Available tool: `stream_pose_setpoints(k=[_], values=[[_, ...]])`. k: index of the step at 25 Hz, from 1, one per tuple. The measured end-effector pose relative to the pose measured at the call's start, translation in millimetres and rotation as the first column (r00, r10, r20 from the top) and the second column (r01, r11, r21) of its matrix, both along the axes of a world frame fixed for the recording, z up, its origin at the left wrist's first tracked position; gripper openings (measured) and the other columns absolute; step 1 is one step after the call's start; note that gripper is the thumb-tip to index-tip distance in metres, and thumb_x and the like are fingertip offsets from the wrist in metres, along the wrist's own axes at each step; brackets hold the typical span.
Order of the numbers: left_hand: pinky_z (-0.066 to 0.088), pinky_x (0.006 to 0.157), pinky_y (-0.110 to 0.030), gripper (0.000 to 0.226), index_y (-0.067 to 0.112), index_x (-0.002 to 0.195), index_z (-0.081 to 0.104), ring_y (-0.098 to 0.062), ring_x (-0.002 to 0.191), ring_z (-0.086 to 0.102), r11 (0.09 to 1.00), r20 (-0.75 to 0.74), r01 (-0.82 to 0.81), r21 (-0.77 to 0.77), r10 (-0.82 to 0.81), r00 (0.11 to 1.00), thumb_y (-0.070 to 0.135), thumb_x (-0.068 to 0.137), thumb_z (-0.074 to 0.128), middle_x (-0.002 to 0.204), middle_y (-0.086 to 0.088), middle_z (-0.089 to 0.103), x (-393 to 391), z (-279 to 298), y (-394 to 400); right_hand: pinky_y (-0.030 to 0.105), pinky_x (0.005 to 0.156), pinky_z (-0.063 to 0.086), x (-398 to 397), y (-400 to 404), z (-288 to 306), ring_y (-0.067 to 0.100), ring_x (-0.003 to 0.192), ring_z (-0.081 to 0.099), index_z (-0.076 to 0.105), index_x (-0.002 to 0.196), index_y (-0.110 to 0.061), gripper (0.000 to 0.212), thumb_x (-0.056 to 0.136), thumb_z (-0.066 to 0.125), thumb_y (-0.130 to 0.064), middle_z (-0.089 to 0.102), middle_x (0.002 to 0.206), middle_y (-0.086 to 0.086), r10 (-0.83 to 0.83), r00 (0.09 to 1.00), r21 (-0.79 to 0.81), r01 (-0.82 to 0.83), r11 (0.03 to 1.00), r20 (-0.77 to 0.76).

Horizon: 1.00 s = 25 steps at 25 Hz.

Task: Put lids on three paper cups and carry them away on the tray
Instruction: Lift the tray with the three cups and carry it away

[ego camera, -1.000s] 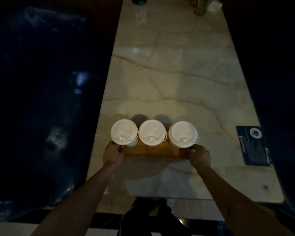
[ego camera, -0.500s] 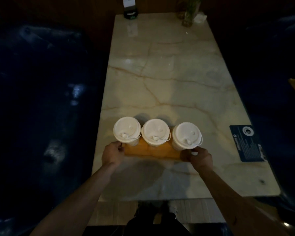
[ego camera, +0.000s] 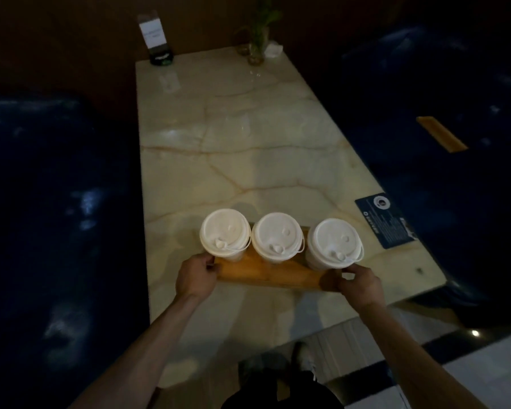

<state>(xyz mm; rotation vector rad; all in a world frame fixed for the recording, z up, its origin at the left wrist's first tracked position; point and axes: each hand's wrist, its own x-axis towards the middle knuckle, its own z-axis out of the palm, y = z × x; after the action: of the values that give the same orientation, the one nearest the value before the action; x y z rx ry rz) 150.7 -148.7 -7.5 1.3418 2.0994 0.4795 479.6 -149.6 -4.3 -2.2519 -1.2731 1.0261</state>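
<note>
All 3 cups [ego camera: 277,238] wear lids and stand in a row on the wooden tray [ego camera: 266,271], near the worktop's [ego camera: 248,143] front edge. The left hand [ego camera: 196,277] and right hand [ego camera: 355,283] each close a grip on a tray end. The carry wants a level tray and even lift. Dark seats flank both sides; open floor lies behind.

Café booth: marble table [ego camera: 248,137], dark padded benches [ego camera: 50,202], menu stand [ego camera: 155,39].
</note>
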Motion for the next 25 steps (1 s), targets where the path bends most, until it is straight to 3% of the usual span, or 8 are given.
stream_pose_setpoints(k=[3,6,10,13,15,17,21,25], values=[[0.052,0.079,-0.032,0.014,0.007,0.097,0.076,-0.030,0.099,0.071,0.997,0.028,0.069,0.017,-0.070,0.997,0.009,0.085,0.069,0.101,-0.013,0.077,14.2,7.1,4.5,0.047,0.085,0.060,15.5,-21.3,5.1,0.032,0.094,0.071,0.070,0.118,-0.013,0.030,0.088,0.067,-0.013,0.072,0.108,0.016,-0.075,0.997,-0.015,0.075,0.997,-0.018],[0.044,0.069,-0.028,0.008,0.002,0.085,0.075,-0.035,0.094,0.071,0.989,0.016,0.146,0.016,-0.146,0.989,0.005,0.082,0.068,0.094,-0.021,0.076,34.6,13.1,8.5,0.039,0.080,0.059,33.0,-47.1,12.4,0.028,0.090,0.070,0.069,0.116,-0.015,0.026,0.091,0.063,-0.012,0.071,0.108,0.015,-0.121,0.993,-0.009,0.121,0.993,-0.006],[0.050,0.072,-0.033,0.010,0.006,0.087,0.076,-0.032,0.094,0.073,0.977,0.100,0.210,0.021,-0.212,0.972,0.002,0.079,0.071,0.090,-0.020,0.077,71.5,19.2,8.9,0.039,0.075,0.058,61.7,-83.1,26.9,0.025,0.077,0.068,0.069,0.090,-0.016,0.010,0.087,0.067,-0.007,0.071,0.083,0.009,-0.208,0.978,0.030,0.208,0.978,-0.013],[0.046,0.069,-0.028,0.012,0.011,0.083,0.079,-0.026,0.091,0.074,0.963,0.155,0.269,0.018,-0.268,0.951,0.002,0.077,0.074,0.086,-0.013,0.078,101.7,24.2,4.9,0.028,0.063,0.051,86.9,-114.1,33.4,0.014,0.064,0.063,0.064,0.071,-0.023,0.022,0.084,0.069,-0.005,0.064,0.065,-0.007,-0.270,0.962,0.062,0.272,0.960,-0.027],[0.042,0.070,-0.025,0.010,0.010,0.084,0.080,-0.028,0.092,0.074,0.940,0.111,0.340,0.041,-0.342,0.933,0.005,0.077,0.076,0.089,-0.015,0.078,123.6,27.5,0.5,0.021,0.057,0.045,104.1,-136.8,38.0,0.003,0.064,0.061,0.064,0.071,-0.029,0.025,0.084,0.070,-0.008,0.062,0.065,-0.016,-0.317,0.948,0.088,0.319,0.944,-0.041],[0.043,0.072,-0.026,0.011,0.009,0.089,0.079,-0.031,0.096,0.073,0.917,0.072,0.396,0.050,-0.399,0.914,0.007,0.078,0.076,0.094,-0.017,0.078,147.6,32.4,-6.5,0.017,0.057,0.043,121.8,-161.4,42.5,0.001,0.066,0.060,0.060,0.069,-0.036,0.032,0.086,0.069,-0.010,0.061,0.067,-0.018,-0.338,0.940,0.087,0.341,0.936,-0.046],[0.051,0.081,-0.031,0.014,0.014,0.093,0.080,-0.029,0.099,0.072,0.857,0.104,0.514,0.035,-0.515,0.851,0.009,0.080,0.075,0.099,-0.013,0.078,202.5,42.2,-32.4,0.036,0.068,0.056,161.0,-219.0,49.6,0.017,0.068,0.067,0.062,0.062,-0.035,0.039,0.085,0.066,-0.004,0.066,0.066,-0.006,-0.413,0.905,0.066,0.421,0.905,-0.102],[0.046,0.072,-0.024,0.025,0.039,0.069,0.071,-0.013,0.081,0.069,0.812,0.135,0.583,0.000,-0.578,0.805,0.016,0.077,0.076,0.090,0.000,0.079,257.9,48.3,-64.3,0.042,0.071,0.060,196.9,-278.9,55.3,0.022,0.070,0.071,0.068,0.068,-0.038,0.040,0.082,0.068,-0.001,0.070,0.069,-0.004,-0.501,0.856,0.107,0.514,0.851,-0.126]])
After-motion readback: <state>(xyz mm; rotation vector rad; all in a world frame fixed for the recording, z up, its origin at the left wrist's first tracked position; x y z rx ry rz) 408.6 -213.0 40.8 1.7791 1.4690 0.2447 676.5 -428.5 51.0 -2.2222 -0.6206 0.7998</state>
